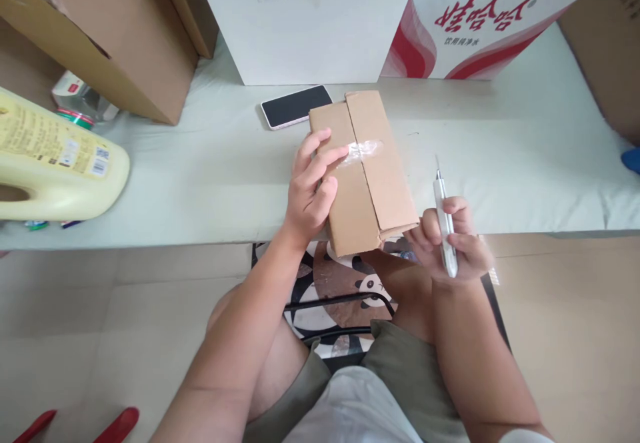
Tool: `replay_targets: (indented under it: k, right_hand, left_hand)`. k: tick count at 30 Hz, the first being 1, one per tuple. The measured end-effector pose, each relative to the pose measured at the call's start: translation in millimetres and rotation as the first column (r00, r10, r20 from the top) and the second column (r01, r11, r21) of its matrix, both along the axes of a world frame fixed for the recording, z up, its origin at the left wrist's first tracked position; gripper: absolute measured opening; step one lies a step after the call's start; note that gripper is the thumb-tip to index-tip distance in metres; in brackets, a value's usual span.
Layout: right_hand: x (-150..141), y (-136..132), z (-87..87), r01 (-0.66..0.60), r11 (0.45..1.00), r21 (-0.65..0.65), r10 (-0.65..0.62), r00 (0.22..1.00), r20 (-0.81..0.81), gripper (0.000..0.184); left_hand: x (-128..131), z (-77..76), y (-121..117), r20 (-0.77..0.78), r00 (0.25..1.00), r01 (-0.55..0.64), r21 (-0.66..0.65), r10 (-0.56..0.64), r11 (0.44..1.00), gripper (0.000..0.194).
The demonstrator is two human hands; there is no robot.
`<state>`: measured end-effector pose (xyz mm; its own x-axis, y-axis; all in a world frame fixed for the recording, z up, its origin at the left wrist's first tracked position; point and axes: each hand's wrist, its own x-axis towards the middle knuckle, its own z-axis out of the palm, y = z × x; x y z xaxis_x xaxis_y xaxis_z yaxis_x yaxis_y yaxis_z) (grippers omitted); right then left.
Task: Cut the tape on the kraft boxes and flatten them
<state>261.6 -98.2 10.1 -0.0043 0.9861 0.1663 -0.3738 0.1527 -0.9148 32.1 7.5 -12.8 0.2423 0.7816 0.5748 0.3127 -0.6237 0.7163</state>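
Note:
A small brown cardboard box (387,183) lies at a slant on the table's front edge, its near end jutting out over my lap. Clear tape (369,150) crosses the seam between its flaps. My left hand (314,183) steadies the box from its left side, with fingers and thumb on the top and one fingertip at the tape. To the right of the box, my right hand (453,240) grips a slim white utility knife (445,226). Its thin blade points up and away from me, apart from the box. The box's underside is hidden.
Behind the box lies a phone (297,106). A white carton (315,23) and a red-and-white carton (465,30) stand at the back. On the left are a large yellow jug (60,163), a clear bottle (83,100) and an open cardboard box (125,36).

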Motion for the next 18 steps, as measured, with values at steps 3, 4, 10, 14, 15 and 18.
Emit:
replay_targets:
  k: [3,4,10,14,15,18]
  right_hand:
    - [3,0,-0.6,-0.1,0.995,0.019,0.101,0.991,-0.084,0.019]
    - [6,-1,-2.3,-0.121,0.993,0.017,0.122,0.987,-0.109,0.018]
    - [29,-9,-1.7,0.075,0.997,-0.001,-0.075,0.997,0.01,0.027]
    - [21,-8,41.1,0.19,0.982,-0.004,-0.187,0.97,0.158,0.037]
    - [13,-6,54.8,0.171,0.985,-0.016,-0.167,0.973,0.161,0.036]
    - [-16,2,86.0,0.159,0.987,0.003,-0.156,0.962,0.224,0.024]
  left_hand:
    - [0,1.2,-1,-0.002,1.0,-0.002,-0.014,0.002,1.0,0.057]
    - [0,1.2,-1,-0.003,1.0,-0.001,-0.012,0.001,1.0,0.057]
    - [2,-0.1,1,0.021,1.0,0.016,0.028,-0.017,0.999,0.054]
    - [5,-1.0,2,0.012,1.0,0.013,0.032,-0.014,0.999,0.055]
    - [5,-1.2,2,0.009,1.0,0.012,0.033,-0.013,0.999,0.055]
    - [6,-1.6,2,0.011,1.0,0.02,0.054,-0.021,0.998,0.053]
